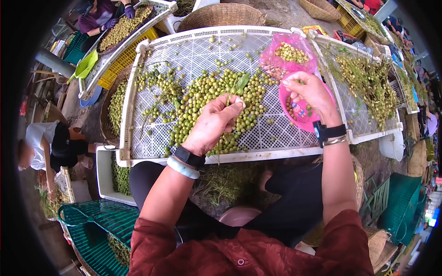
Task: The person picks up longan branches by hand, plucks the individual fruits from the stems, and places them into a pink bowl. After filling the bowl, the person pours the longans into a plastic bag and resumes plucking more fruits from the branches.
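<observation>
Small green round fruits on white perforated plastic tray: left hand pinching leafy stem, right hand bunched over pink plastic bowl, so drops might bounce out.

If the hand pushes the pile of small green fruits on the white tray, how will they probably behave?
They look round and loose, so the green fruits would likely roll and scatter. The holes of the white tray may catch and slow them.

Wicker basket beyond, green crate lower left, yellow crate, crouching person at left.
</observation>
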Tool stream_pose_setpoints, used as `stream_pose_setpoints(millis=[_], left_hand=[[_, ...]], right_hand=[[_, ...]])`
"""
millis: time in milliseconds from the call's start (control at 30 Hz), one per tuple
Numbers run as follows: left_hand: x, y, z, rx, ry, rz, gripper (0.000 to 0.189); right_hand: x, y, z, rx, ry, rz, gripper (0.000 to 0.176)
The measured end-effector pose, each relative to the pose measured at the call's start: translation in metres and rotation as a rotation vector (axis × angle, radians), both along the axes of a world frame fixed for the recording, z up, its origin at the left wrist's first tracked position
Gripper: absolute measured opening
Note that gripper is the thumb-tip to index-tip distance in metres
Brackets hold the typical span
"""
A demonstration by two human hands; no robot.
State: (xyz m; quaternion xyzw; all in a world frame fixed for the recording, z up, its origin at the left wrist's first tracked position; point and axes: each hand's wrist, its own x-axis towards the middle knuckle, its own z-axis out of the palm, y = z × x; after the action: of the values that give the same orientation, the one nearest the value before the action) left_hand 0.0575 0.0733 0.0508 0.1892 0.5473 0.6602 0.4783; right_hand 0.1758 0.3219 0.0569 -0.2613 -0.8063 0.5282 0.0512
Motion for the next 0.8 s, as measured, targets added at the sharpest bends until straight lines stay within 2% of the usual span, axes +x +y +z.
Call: stream_pose_setpoints(millis=[33,133,167,267,367,467,567,700,800], left_hand=[[0.001,-0.001,0.004,-0.002,0.002,-0.024,0.008],[0.002,0.000,0.009,-0.010,0.011,-0.091,0.009],[0.002,0.000,0.009,-0.016,0.021,-0.109,0.009],[0.004,0.000,0.010,-0.049,0.027,-0.156,0.010],[0.004,-0.002,0.010,-0.055,0.026,-0.200,0.011],[0.002,-0.004,0.010,0.006,-0.002,-0.212,0.015],[0.001,-0.005,0.010,0.040,0.063,-0.219,0.020],[0.004,-0.004,0.008,0.028,-0.034,-0.152,0.025],[0.005,-0.011,0.017,0.117,-0.184,-0.135,0.026]], right_hand=[[0.001,0.007,-0.007,0.148,-0.024,-0.005,0.023],[0.001,0.005,-0.023,0.363,-0.026,-0.003,0.030],[-0.002,0.003,-0.027,0.504,0.070,0.089,0.029],[-0.015,-0.048,-0.002,-0.164,0.253,0.175,0.031],[-0.024,-0.073,0.016,-0.380,0.202,0.416,0.030],[-0.034,-0.074,0.005,-0.398,0.214,0.510,0.024],[-0.037,-0.076,-0.004,-0.446,0.258,0.430,0.017],[-0.036,-0.080,-0.005,-0.445,0.278,0.391,0.018],[-0.025,-0.090,0.005,-0.493,0.338,0.388,0.018]])
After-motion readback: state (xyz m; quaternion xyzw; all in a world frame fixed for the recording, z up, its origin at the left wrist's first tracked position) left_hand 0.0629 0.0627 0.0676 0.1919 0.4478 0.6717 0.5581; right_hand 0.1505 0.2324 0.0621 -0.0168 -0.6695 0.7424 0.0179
